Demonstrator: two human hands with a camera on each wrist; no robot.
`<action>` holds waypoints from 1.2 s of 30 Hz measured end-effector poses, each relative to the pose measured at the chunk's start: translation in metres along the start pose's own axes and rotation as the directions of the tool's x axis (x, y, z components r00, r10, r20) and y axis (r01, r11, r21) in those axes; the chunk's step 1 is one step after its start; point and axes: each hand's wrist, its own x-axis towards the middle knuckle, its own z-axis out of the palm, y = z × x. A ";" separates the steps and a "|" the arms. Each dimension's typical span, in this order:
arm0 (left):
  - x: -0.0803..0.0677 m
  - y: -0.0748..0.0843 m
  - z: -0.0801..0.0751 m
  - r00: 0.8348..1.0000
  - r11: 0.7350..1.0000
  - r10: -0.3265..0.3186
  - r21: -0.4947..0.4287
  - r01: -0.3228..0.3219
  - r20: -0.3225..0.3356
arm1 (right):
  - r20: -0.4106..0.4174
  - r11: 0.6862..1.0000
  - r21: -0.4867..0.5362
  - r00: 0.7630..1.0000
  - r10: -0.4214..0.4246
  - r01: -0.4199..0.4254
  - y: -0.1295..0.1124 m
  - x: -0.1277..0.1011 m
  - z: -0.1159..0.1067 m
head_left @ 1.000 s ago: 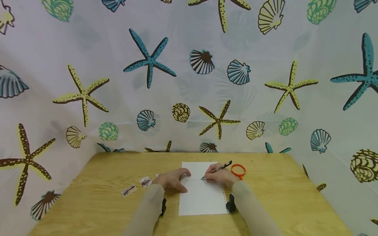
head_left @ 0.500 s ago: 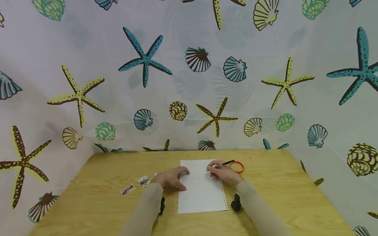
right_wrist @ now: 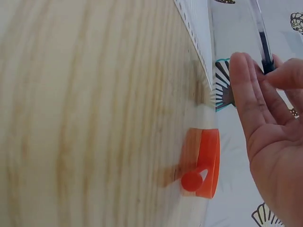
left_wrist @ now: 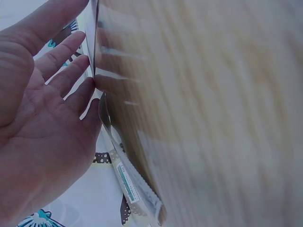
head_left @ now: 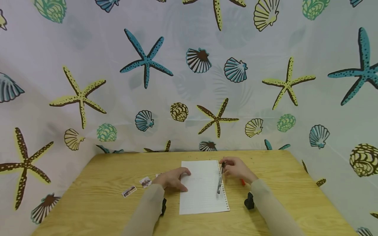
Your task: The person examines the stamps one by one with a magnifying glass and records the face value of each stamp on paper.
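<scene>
We see the right hand (head_left: 237,169) pinching the top end of a black pen (head_left: 220,179) between thumb and fingertips (right_wrist: 251,78); that is its grip, light and at the very end of the barrel. The pen hangs down from the pinch and lies along the right, perforated edge of a white sheet of paper (head_left: 202,193), its tip pointing toward the person. Just beside the right hand, partly hidden under it in the head view, an orange ring-shaped object with a short handle (right_wrist: 204,163) rests on the surface; it may be a small magnifier, though the view is too poor to be sure.

The left hand (head_left: 172,178) has a spread grip, fingers relaxed and flat, resting on the left edge of the paper and holding nothing. To its left two small printed cards (head_left: 137,186) lie on the wooden surface (head_left: 97,200), near each other and well apart from the pen. A curtain printed with starfish and shells (head_left: 147,62) stands behind the surface.
</scene>
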 end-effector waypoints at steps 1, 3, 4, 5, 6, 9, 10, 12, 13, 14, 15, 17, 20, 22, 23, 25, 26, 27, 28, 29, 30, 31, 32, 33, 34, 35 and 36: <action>0.000 0.000 0.001 1.000 1.000 -0.002 -0.001 0.002 -0.001 | 0.005 1.000 0.030 1.000 0.002 -0.002 0.001 -0.001 -0.001; 0.000 0.000 0.002 1.000 1.000 -0.004 -0.001 0.004 -0.002 | 0.008 0.999 0.050 1.000 0.008 -0.008 0.002 -0.002 -0.004; 0.000 -0.001 0.002 1.000 1.000 0.001 0.002 -0.001 -0.003 | 0.010 0.998 0.056 1.000 0.015 -0.016 0.002 -0.002 -0.005; 0.000 -0.001 0.002 1.000 1.000 0.005 0.004 -0.005 -0.003 | 0.013 0.999 0.050 1.000 0.016 -0.017 0.001 -0.003 -0.005; 0.000 -0.001 0.002 1.000 1.000 0.013 0.006 -0.013 -0.001 | 0.017 0.999 0.028 1.000 0.015 -0.015 0.001 -0.004 -0.006; -0.001 -0.002 0.003 1.000 1.000 0.023 0.009 -0.023 -0.003 | 0.023 0.997 -0.078 1.000 0.015 -0.013 0.000 -0.006 -0.007; -0.001 -0.002 0.002 1.000 1.000 0.024 0.010 -0.024 -0.002 | 0.026 0.994 -0.110 0.999 0.018 -0.015 -0.001 -0.006 -0.007; -0.002 -0.002 0.002 1.000 1.000 0.027 0.016 -0.027 -0.002 | 0.020 0.978 -0.207 0.999 0.027 -0.022 0.000 -0.004 -0.007; -0.003 -0.002 0.001 1.000 1.000 0.025 0.018 -0.025 -0.005 | 0.015 0.968 -0.248 0.999 0.034 -0.029 0.000 -0.003 -0.006; -0.003 -0.002 0.000 1.000 1.000 0.024 0.017 -0.024 -0.005 | 0.010 0.960 -0.277 0.999 0.047 -0.043 -0.001 -0.002 -0.005; -0.004 -0.002 -0.001 1.000 1.000 0.022 0.017 -0.022 -0.006 | 0.002 0.952 -0.300 0.998 0.064 -0.060 -0.002 -0.001 -0.004; -0.006 -0.002 -0.002 1.000 0.999 0.030 0.013 -0.030 -0.003 | -0.006 0.942 -0.325 0.996 0.088 -0.085 -0.003 0.000 -0.001; -0.008 -0.002 -0.003 0.999 0.999 0.044 0.004 -0.044 0.006 | -0.006 0.946 -0.305 0.993 0.114 -0.111 -0.005 0.000 0.004; -0.008 -0.001 -0.002 0.999 0.999 0.048 0.001 -0.048 0.008 | -0.003 0.949 -0.296 0.994 0.111 -0.107 -0.006 -0.001 0.007; -0.009 -0.001 -0.002 0.999 0.999 0.047 0.004 -0.047 0.008 | -0.005 0.947 -0.306 0.995 0.104 -0.101 -0.007 -0.001 0.008; -0.009 0.000 -0.002 0.999 0.999 0.041 0.012 -0.041 0.005 | -0.002 0.938 -0.334 0.995 0.099 -0.094 -0.007 -0.001 0.009; -0.009 0.001 -0.001 0.999 0.999 0.040 0.015 -0.040 0.005 | 0.000 0.932 -0.350 0.995 0.097 -0.091 -0.007 -0.001 0.009; -0.009 0.002 -0.001 0.999 0.999 0.037 0.018 -0.037 0.003 | 0.003 0.928 -0.362 0.995 0.099 -0.091 -0.007 -0.001 0.009; -0.009 0.002 -0.001 0.999 0.999 0.035 0.020 -0.035 0.002 | 0.005 0.923 -0.373 0.995 0.103 -0.093 -0.006 -0.001 0.009; -0.008 0.002 -0.001 0.999 0.999 0.036 0.022 -0.036 0.004 | 0.011 0.916 -0.391 0.994 0.105 -0.092 -0.006 0.000 0.009; -0.008 0.002 -0.001 0.999 0.999 0.035 0.021 -0.035 0.006 | 0.017 0.911 -0.402 0.994 0.108 -0.092 -0.005 0.000 0.008; -0.008 0.002 0.000 0.999 0.999 0.034 0.020 -0.034 0.007 | 0.023 0.911 -0.403 0.993 0.112 -0.093 -0.005 0.000 0.008; -0.008 0.001 0.000 1.000 0.999 0.029 0.018 -0.029 0.007 | 0.027 0.910 -0.404 0.993 0.113 -0.092 -0.006 0.000 0.008; -0.008 0.000 -0.001 1.000 1.000 0.025 0.018 -0.025 0.007 | 0.031 0.910 -0.405 0.993 0.113 -0.090 -0.006 -0.001 0.009; -0.009 0.000 -0.001 1.000 1.000 0.024 0.019 -0.024 0.008 | 0.037 0.910 -0.406 0.993 0.110 -0.085 -0.006 -0.001 0.009; -0.010 0.000 -0.002 1.000 1.000 0.021 0.021 -0.021 0.009 | 0.045 0.911 -0.404 0.993 0.108 -0.081 -0.006 0.000 0.010; -0.011 -0.001 -0.003 1.000 1.000 0.019 0.023 -0.019 0.008 | 0.051 0.916 -0.393 0.993 0.110 -0.082 -0.007 0.000 0.011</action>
